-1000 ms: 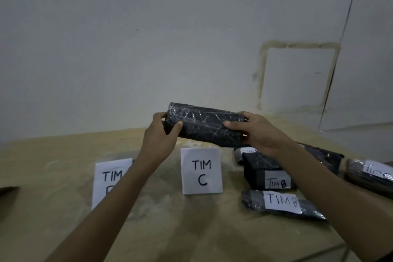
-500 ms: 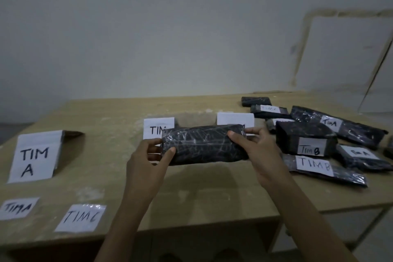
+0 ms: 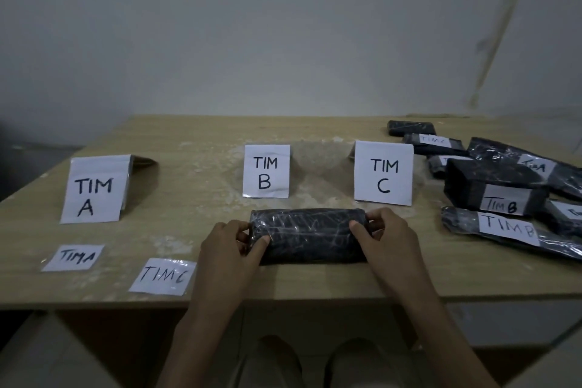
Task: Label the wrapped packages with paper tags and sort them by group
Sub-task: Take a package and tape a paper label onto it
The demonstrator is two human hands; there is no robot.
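We see a light-brown wooden table (image 3: 195, 135) with a flat top, filling the lower half of the view. On its top, whitish dusty smears (image 3: 318, 151) lie near the centre and also toward 7 o'clock. Behind the table, at 12 o'clock, stands a plain pale grey wall (image 3: 252, 25). At 2 o'clock on this wall is a brownish stained outline (image 3: 491, 50), roughly rectangular. Under the table edge, at 4 o'clock, we notice a pale cabinet front (image 3: 504, 324).

Both forearms come in from bottom of view, angled slightly inward, approx. symmetric. L hand (image 3: 225, 249) grips left end of wrapped package (image 3: 308, 235): thumb on top, fingers (image 3: 243, 234) curled round the end. R hand (image 3: 389, 242) grips right end likewise, thumb on top.
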